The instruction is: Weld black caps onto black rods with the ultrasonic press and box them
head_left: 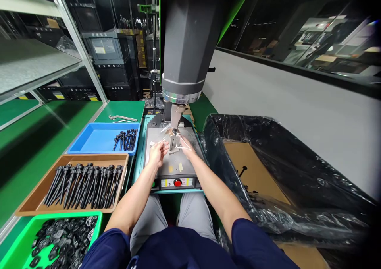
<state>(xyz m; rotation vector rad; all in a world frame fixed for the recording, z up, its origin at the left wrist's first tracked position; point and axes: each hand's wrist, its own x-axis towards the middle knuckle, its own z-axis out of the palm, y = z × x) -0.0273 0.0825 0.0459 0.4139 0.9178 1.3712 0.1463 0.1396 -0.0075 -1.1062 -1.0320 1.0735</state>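
A clear plastic bag (178,141) holding a small dark part was held on the machine plate (174,163) directly under the press horn (177,116). The right hand (187,146) was closed in a pinch on the bag's right edge, while the left hand (157,151) was closed in a pinch on its left edge; what else lay in the left fingers could not be made out. The bag looked positioned for pressing, so this piece was judged to be mid-cycle, with the press not yet brought down onto it.

On the green surface (35,142) to the left, a brown tray (26,205) was seen well filled with long black screws (85,183), and a blue tray (89,140) held only a small cluster of them (126,138). A green bin (18,243) carried many black washers (64,237). To the right, the bag-lined carton (256,169) showed only one or two finished pieces on its bare bottom. From this, little of the batch was judged done and most of it left.
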